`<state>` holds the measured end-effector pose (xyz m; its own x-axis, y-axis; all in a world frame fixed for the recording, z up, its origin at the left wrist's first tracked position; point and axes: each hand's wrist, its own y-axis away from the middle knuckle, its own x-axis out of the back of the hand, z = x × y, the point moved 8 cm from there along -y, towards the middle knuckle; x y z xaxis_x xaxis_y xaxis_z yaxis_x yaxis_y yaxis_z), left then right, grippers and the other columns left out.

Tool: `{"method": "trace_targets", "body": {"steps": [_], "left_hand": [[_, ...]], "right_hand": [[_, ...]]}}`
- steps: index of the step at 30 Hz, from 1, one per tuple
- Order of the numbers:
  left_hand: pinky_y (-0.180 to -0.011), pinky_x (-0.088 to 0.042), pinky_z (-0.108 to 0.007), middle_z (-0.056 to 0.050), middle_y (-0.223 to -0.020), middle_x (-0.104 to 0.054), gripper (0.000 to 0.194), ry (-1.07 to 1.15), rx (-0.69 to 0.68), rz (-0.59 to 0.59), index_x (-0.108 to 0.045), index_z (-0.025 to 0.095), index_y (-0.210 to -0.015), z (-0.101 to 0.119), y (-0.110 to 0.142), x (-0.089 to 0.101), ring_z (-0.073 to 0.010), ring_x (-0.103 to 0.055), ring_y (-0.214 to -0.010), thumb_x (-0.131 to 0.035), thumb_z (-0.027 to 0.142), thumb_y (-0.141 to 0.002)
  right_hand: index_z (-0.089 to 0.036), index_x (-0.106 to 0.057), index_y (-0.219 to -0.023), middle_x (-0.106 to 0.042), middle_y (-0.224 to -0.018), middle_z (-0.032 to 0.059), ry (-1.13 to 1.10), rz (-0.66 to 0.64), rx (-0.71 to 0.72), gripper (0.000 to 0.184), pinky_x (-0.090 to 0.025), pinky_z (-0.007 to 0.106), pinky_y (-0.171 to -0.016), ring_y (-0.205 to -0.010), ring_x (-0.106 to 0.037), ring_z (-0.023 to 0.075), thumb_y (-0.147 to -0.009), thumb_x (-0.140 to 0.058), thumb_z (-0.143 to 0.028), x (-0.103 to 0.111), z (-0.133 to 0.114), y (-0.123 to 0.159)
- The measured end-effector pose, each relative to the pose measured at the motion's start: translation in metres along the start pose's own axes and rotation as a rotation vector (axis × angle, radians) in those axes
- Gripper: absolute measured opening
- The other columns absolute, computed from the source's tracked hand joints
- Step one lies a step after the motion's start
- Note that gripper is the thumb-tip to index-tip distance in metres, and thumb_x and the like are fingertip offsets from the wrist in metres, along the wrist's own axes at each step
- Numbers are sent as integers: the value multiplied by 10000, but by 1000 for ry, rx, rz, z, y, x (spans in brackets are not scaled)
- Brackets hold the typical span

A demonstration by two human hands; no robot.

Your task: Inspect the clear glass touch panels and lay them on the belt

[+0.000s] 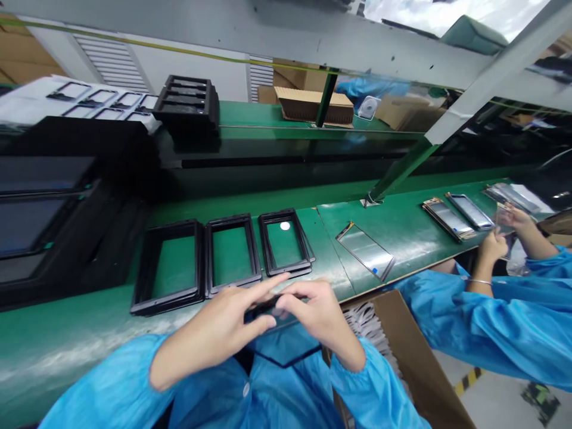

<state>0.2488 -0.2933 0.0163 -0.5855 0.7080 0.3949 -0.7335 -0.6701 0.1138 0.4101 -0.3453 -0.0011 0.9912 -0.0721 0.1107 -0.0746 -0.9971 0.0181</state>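
Note:
Close to my body, at the bench's front edge, I have a black-framed glass panel (288, 358) tilted between both hands. My left hand (218, 325) grips its left side, thumb over the near face and fingers along the top. My right hand (319, 310) pinches the upper right part, with fingers bent. Much of the panel's upper part is hidden by my fingers. Just beyond lie stacks of black rectangular frames: a left stack (145, 280), a middle stack (255, 253) and a right stack (263, 241) with a white round sticker inside its opening.
A clear glass panel (364, 250) lies on the green bench (322, 229) to the right. Black trays (49, 214) stand at left. An open carton (415, 357) with white strips sits below right. A co-worker's hands (503, 229) hold a clear piece near stacked panels (447, 217).

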Motion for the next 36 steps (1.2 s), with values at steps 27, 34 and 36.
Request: {"method": "trace_targets", "body": {"steps": [27, 34, 36], "left_hand": [[-905, -600, -342, -68, -1175, -831, 301, -428, -333, 121, -790, 223, -1266, 25, -13, 6, -254, -791, -1050, -581, 286, -1059], [-676, -558, -237, 27, -856, -721, 629, -62, -130, 511, -570, 218, -1535, 22, -18, 142, -126, -691, -685, -705, 186, -921], [-657, -551, -230, 35, -873, -667, 622, 50, 20, 885, -520, 176, -1539, -1, -1, 236, -100, -674, -656, -678, 134, -939]], "right_hand": [[-199, -799, -1018, -838, -766, 82, -172, 408, -166, 348, -641, 268, -579, -580, -791, 229, -847, -859, -496, 42, 28, 28], [-315, -514, -1587, -754, -1369, 161, -356, 110, -23, 753, -672, 457, -901, -1159, -780, 350, -929, -762, -585, 16, 26, -32], [-331, -536, -1565, -683, -1480, 158, -350, 217, -37, 687, -645, 477, -971, -1286, -713, 361, -954, -733, -575, 32, 40, -34]]}}
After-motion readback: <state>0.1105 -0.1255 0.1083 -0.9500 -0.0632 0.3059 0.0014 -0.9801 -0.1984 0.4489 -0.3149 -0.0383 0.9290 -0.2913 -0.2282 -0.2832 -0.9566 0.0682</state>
